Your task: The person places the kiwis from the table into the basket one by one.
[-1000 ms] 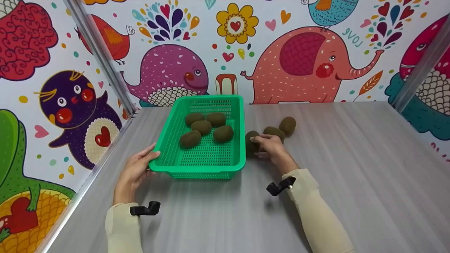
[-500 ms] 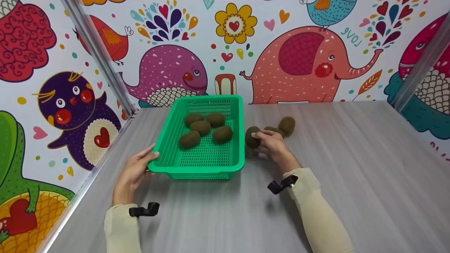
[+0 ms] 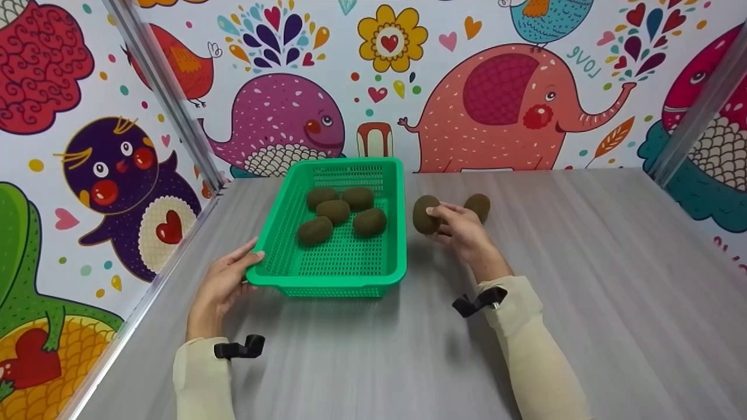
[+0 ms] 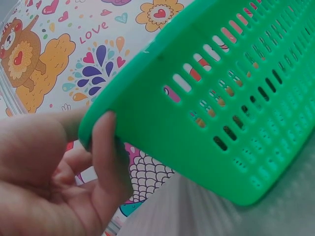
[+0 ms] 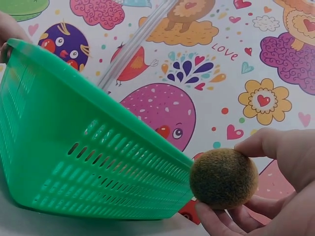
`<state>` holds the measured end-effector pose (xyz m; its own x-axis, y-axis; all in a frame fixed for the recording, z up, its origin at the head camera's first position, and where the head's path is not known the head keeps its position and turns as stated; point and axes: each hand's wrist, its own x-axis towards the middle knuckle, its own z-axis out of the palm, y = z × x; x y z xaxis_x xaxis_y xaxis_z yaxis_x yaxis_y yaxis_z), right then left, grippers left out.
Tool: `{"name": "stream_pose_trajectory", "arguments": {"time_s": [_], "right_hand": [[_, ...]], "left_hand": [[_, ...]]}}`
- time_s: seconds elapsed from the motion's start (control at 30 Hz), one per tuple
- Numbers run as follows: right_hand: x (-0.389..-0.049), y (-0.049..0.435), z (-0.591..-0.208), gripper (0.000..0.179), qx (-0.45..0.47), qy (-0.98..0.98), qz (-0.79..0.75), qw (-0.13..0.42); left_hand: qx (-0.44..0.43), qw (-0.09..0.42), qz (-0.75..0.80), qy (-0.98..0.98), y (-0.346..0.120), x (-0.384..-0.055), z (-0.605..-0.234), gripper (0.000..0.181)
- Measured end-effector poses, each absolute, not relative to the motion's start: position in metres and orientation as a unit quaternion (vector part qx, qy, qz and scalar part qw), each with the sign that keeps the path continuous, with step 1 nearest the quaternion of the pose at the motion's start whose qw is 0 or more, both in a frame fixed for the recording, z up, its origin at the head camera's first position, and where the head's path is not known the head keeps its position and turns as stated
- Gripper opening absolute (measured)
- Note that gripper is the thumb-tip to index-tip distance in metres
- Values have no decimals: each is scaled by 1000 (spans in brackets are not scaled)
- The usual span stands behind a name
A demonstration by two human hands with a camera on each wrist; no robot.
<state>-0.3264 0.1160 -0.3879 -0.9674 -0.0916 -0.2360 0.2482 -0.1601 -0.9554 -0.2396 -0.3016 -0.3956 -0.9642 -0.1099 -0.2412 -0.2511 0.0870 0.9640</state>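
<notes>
A green plastic basket (image 3: 335,281) with slotted walls stands on the table, and several brown kiwis (image 3: 333,212) lie inside it. My left hand (image 3: 222,286) grips the rim at its near left corner; in the left wrist view the fingers (image 4: 106,152) curl round that edge. Just right of the basket, my right hand (image 3: 464,233) pinches one kiwi (image 3: 427,214) between thumb and fingertips. The right wrist view shows this kiwi (image 5: 224,178) held beside the basket's wall, outside it. Behind the right hand, another kiwi (image 3: 478,207) rests on the table, partly covered by the hand.
The grey wood-grain table (image 3: 595,280) reaches to a back wall (image 3: 385,134) printed with cartoon animals. A similar printed panel (image 3: 76,192) closes the left side, with metal posts at the corners.
My right hand has moved the pinched kiwi up and slightly to the right. The middle loose kiwi seen earlier is now hidden by that hand. Left hand and basket stay put.
</notes>
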Motion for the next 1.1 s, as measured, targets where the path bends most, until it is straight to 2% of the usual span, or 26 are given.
{"name": "stream_pose_trajectory", "arguments": {"time_s": [0.47, 1.1], "right_hand": [[-320, 115, -372, 39, 34, 613, -782, 105], [-309, 95, -359, 56, -13, 626, -771, 116]], "left_hand": [[-129, 50, 668, 731, -302, -239, -393, 62], [-128, 46, 665, 734, -301, -239, -396, 61]]}}
